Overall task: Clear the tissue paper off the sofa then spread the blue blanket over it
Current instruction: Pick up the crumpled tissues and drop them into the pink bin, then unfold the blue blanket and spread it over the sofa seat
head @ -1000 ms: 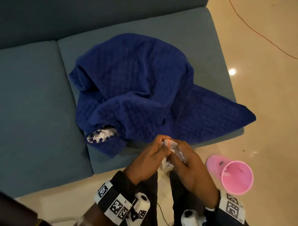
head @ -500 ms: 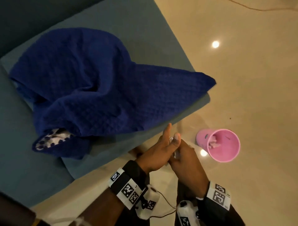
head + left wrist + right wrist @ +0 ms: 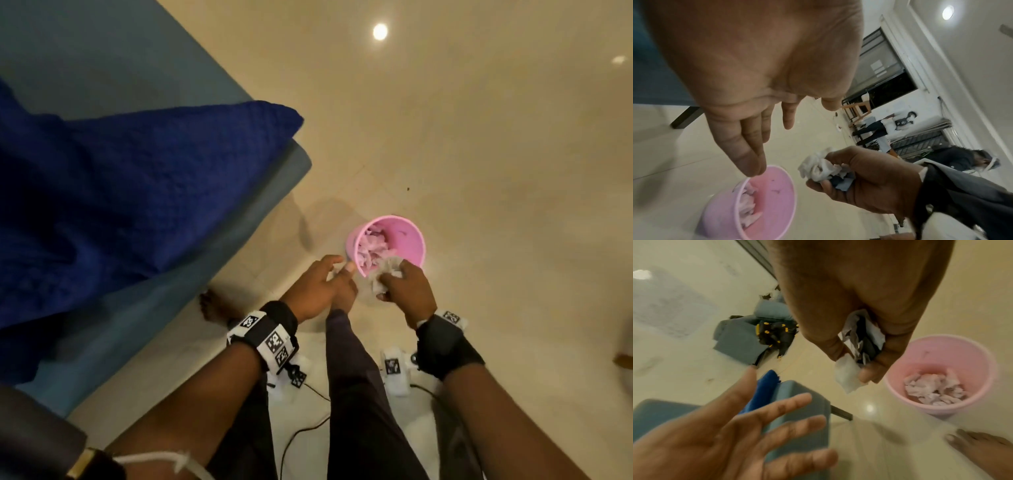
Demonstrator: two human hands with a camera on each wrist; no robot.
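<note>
Pink plastic bin stands on the floor at about one o'clock from my hands in the head view, already part full of crumpled tissue; my right hand is curled tight round a wad of tissue paper just at the bin's near rim, while my left hand is wide, fingers spread, holding nothing, just beside it at nine o'clock. I judge the step in hand to be the drop; to do it well I would carry the right hand a little further toward twelve o'clock until the wad hangs over the bin's mouth, not its edge, then let the fingers go all at once, since a loose corner trails below the fist and could catch the rim and fall outside. Off at ten o'clock the blue blanket lies bunched on the teal sofa, one corner overhanging the cushion's end; spreading is not yet begun.
</note>
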